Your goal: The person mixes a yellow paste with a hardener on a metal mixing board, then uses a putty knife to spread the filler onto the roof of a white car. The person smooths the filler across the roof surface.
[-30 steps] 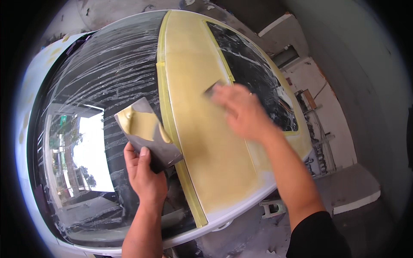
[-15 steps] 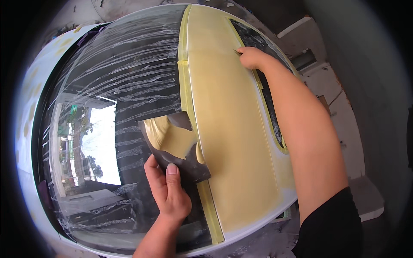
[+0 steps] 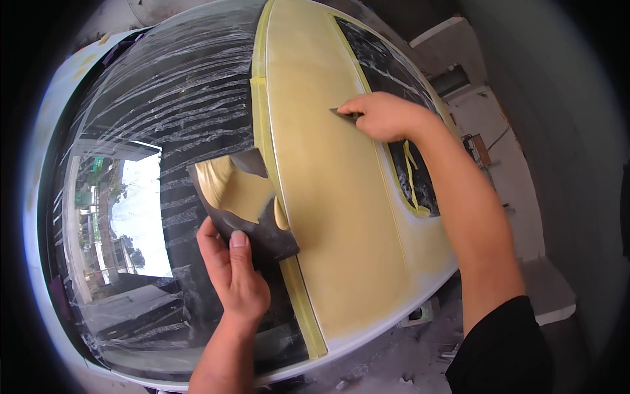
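Note:
My left hand (image 3: pixel 241 279) grips a dark, flat putty board (image 3: pixel 266 246) by its lower edge, thumb on top. Soft yellow putty (image 3: pixel 246 197) lies smeared and folded across its face. Pinched in the fingers of my right hand (image 3: pixel 388 117) is a small dark putty spreader (image 3: pixel 342 114), partly hidden by the fingers. It is over the yellow-coated car body panel (image 3: pixel 348 223), with its tip at the surface as far as I can see. The board hangs over the panel's left border and the dark glass beside it.
Left of the panel spreads large dark car glass (image 3: pixel 210 190) with whitish streaks and a reflection. Yellow masking tape (image 3: pixel 303 308) runs along the border. A taped side window (image 3: pixel 410 174) lies under my right forearm. Pale ledges (image 3: pixel 518 171) stand by the grey wall.
My right hand has come nearer along the panel with the spreader, away from the window's edge. The whole view has shifted slightly; my left hand keeps the board in the same hold.

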